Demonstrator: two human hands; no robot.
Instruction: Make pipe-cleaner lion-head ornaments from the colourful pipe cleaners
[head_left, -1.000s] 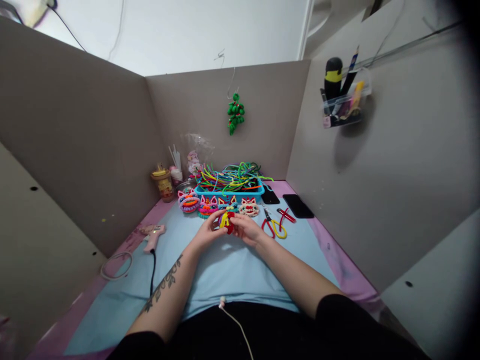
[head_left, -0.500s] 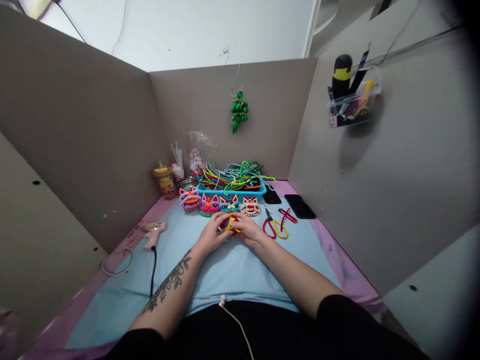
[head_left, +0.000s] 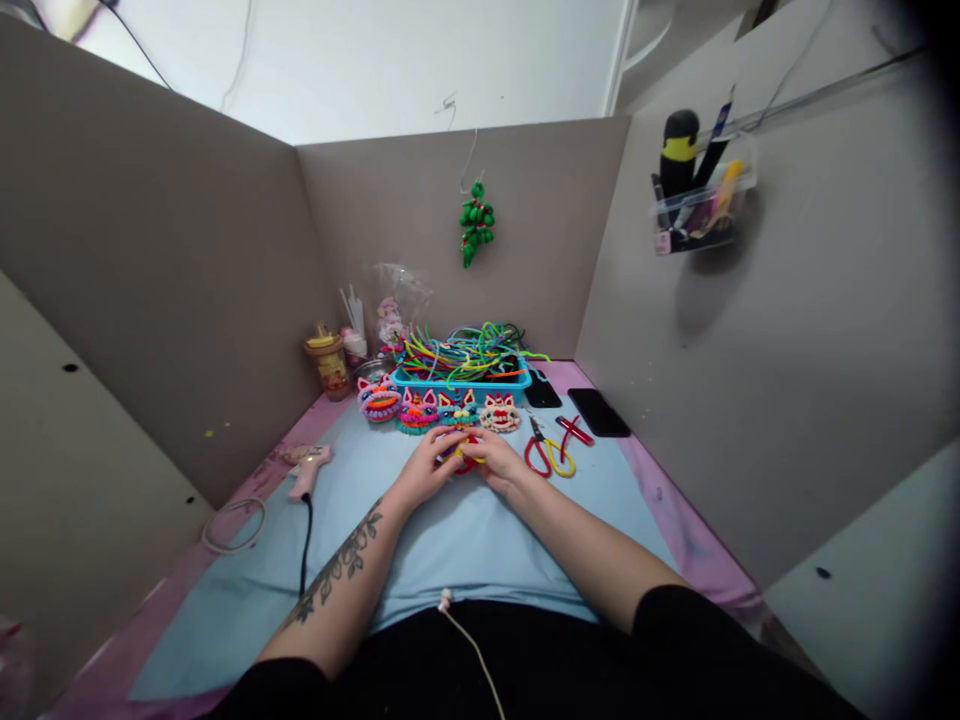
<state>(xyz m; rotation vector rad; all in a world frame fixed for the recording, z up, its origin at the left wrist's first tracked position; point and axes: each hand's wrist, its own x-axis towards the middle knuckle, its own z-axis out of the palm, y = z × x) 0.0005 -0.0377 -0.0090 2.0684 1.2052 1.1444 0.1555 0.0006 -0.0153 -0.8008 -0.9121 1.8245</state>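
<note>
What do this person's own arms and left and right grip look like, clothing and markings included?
Both short sleeves, left and right, are black. The left forearm carries a dark leafy-vine tattoo; none shows on the right forearm. The left grip and right grip are ungloved hands. Nail details are too small to tell.

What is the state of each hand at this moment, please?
Left hand: closed, holding one side of a small red and yellow piece.
Right hand: closed, holding the same piece from the other side.
</note>
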